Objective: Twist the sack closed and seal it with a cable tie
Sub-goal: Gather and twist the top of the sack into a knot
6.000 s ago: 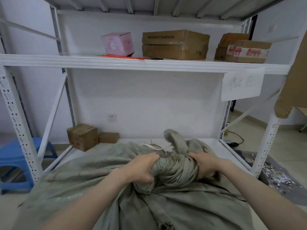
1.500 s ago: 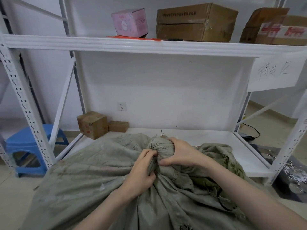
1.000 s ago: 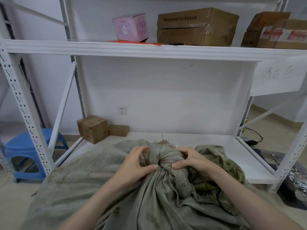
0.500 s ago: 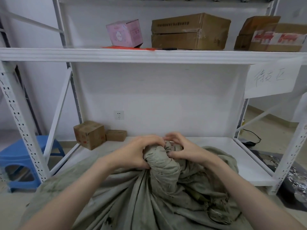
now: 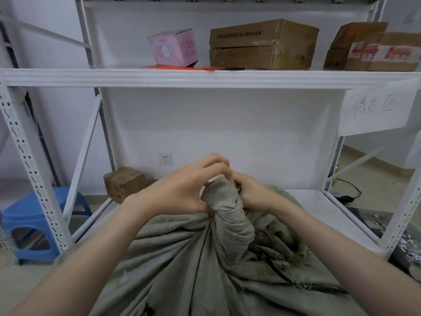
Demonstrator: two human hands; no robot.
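A grey-green woven sack [image 5: 182, 265] fills the lower middle of the view, lying on the bottom shelf. Its mouth is gathered into a thick twisted neck [image 5: 230, 215] that stands upright. My left hand [image 5: 182, 190] grips the top of the neck from the left, fingers curled over it. My right hand [image 5: 252, 192] holds the same neck from the right, touching the left fingertips. Thin red cable ties [image 5: 180, 67] lie on the upper shelf in front of the pink box. A dark strand runs over the sack's right side [image 5: 273, 267].
White metal racking frames the scene, with an upper shelf [image 5: 205, 78] carrying a pink box [image 5: 173, 47] and cardboard boxes [image 5: 262, 45]. A small carton [image 5: 124, 182] sits at the back left of the lower shelf. A blue stool [image 5: 34, 222] stands left.
Both hands have climbed to the top of the neck and pulled it upright; the twisted neck is taller and tighter than a second ago.
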